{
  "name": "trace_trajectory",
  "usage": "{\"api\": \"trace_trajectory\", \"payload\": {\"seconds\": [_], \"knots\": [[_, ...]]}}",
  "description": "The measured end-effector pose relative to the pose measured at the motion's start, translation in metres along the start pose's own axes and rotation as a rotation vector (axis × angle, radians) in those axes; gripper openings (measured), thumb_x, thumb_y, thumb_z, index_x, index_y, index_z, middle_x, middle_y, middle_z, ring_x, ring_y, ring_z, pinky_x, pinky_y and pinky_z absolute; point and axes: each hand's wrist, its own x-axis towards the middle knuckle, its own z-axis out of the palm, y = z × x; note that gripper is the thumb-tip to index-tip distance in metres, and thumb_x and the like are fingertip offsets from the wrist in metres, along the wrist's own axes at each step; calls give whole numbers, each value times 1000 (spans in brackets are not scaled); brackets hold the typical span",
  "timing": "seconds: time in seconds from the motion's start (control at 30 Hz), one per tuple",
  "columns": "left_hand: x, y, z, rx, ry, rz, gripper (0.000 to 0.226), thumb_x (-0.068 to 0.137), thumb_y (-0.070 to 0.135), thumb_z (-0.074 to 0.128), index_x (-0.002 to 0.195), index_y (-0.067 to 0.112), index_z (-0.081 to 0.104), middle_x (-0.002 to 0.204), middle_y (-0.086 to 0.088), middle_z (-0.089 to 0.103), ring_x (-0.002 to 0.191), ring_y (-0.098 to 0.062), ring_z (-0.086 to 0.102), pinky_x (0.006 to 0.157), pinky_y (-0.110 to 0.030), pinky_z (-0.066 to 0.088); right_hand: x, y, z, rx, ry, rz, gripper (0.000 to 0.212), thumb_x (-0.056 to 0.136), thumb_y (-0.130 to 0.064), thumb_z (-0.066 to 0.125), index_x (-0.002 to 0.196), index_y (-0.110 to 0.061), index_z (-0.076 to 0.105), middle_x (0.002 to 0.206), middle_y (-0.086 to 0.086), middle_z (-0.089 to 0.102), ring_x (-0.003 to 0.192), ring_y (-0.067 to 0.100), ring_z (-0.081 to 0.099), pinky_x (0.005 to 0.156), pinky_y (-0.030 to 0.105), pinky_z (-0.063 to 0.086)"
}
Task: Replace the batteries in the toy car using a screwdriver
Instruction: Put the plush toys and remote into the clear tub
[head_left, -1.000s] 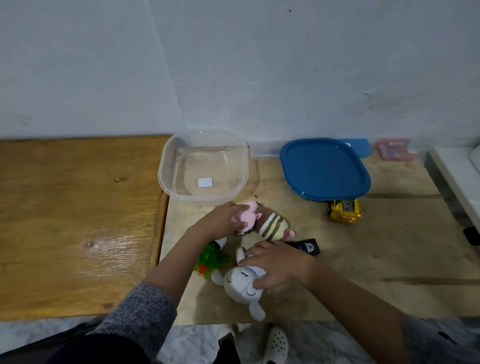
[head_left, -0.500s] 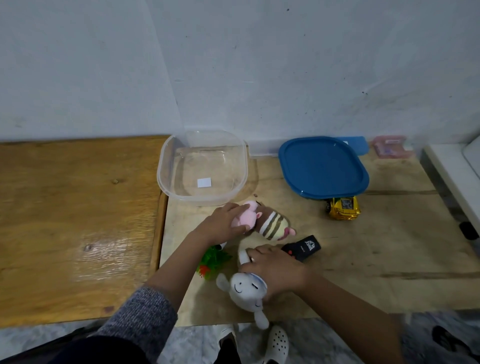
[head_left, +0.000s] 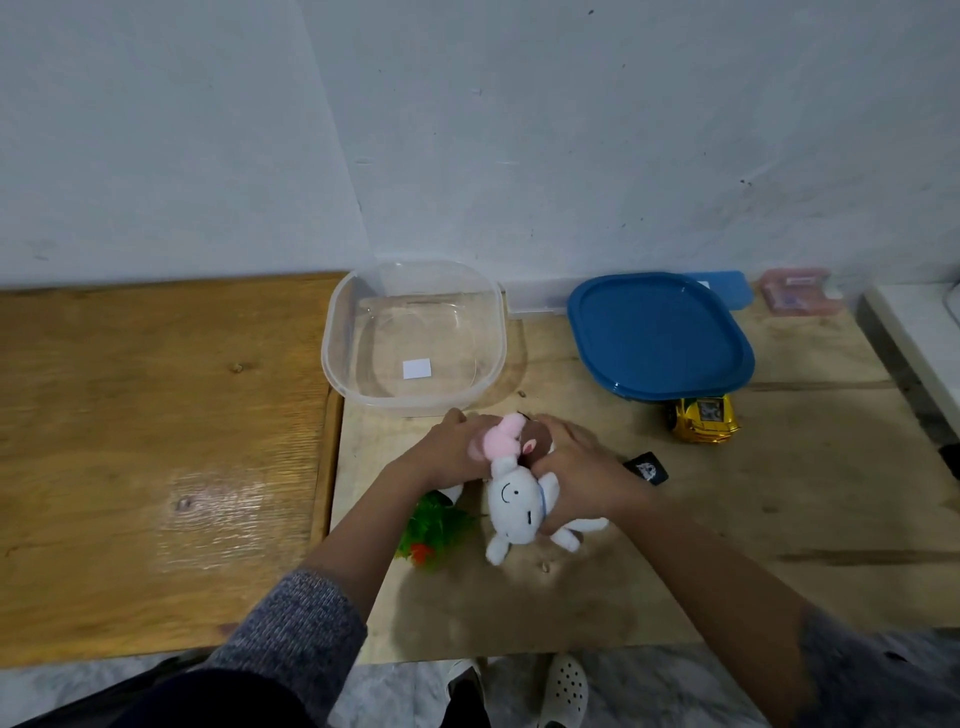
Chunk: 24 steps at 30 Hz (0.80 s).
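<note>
The yellow toy car (head_left: 705, 418) stands on the plywood table, just in front of the blue lid (head_left: 657, 335), to the right of both hands. My left hand (head_left: 454, 447) grips a pink plush toy (head_left: 500, 439). My right hand (head_left: 574, 467) is closed on a white plush toy (head_left: 519, 506) and also covers the brown striped plush (head_left: 537, 441). The two hands meet over the toys in the middle of the table. No screwdriver or batteries are visible.
A clear plastic tub (head_left: 415, 338) sits empty behind my hands. A small black object (head_left: 647, 469) lies right of my right hand. A green and orange toy (head_left: 434, 530) lies under my left forearm. A pink box (head_left: 797, 291) and a blue case (head_left: 722, 288) stand by the wall.
My right hand has lifted the white plush forward and up against the pink and brown toys. My left hand stayed on the pink plush.
</note>
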Motion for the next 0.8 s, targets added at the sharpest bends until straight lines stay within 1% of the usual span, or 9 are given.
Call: {"api": "trace_trajectory", "payload": {"seconds": [0.1,0.27,0.33,0.43,0.5,0.57,0.67,0.73,0.8], "knots": [[-1,0,-2,-6,50,-1,58,84,31,68,136,22,44,91,15,40,111,-23,36,93,-33,38,7,-1,-2,32,9,8,73,57,-44,83,124,-35,55,148,9,24,137,31,21,111,43,27],[-6,5,-3,-55,92,-11,56,81,32,70,131,22,48,107,-1,41,105,-17,43,81,-24,36,-15,13,-10,205,45,-105,69,59,-32,87,122,-26,59,149,6,27,138,25,27,107,23,23],[-10,10,-5,-115,130,5,52,79,32,72,127,24,52,109,-2,43,101,-16,46,75,-21,37,-30,22,-13,289,154,-216,67,56,-30,88,118,-21,63,144,-3,36,134,14,32,104,15,22],[-17,21,-15,-183,194,47,48,79,29,72,123,26,54,110,-2,44,98,-15,47,69,-13,36,-40,36,-17,364,385,-310,61,52,-43,84,107,-21,68,129,-16,43,120,0,41,99,21,36],[-22,28,-28,-202,254,74,48,80,28,72,124,25,53,111,-3,44,96,-14,46,68,-11,34,-41,37,-27,485,501,-272,63,50,-45,82,106,-24,65,125,-17,43,112,-3,44,96,27,42],[-25,32,-46,-214,341,95,46,80,28,72,123,25,54,112,-3,47,95,-13,47,68,-11,34,-38,28,-42,638,587,-215,62,49,-35,87,104,-33,59,124,-8,45,111,0,47,99,32,44],[-30,29,-79,-255,511,115,41,80,25,73,118,22,59,107,2,57,95,-12,52,71,-11,38,-24,7,-71,769,654,-200,53,50,-37,84,97,-37,60,126,2,46,113,13,49,98,28,44],[-30,19,-100,-248,599,93,38,80,24,73,116,20,62,104,4,60,93,-12,54,69,-9,38,-10,-9,-91,815,663,-206,53,50,-41,83,98,-45,59,128,2,48,114,14,51,96,27,45],[-28,7,-118,-208,661,75,33,79,24,72,110,18,64,97,4,62,88,-13,56,63,-8,38,8,-26,-111,873,634,-226,52,56,-31,88,99,-44,62,128,1,51,115,14,53,96,29,46]]}}
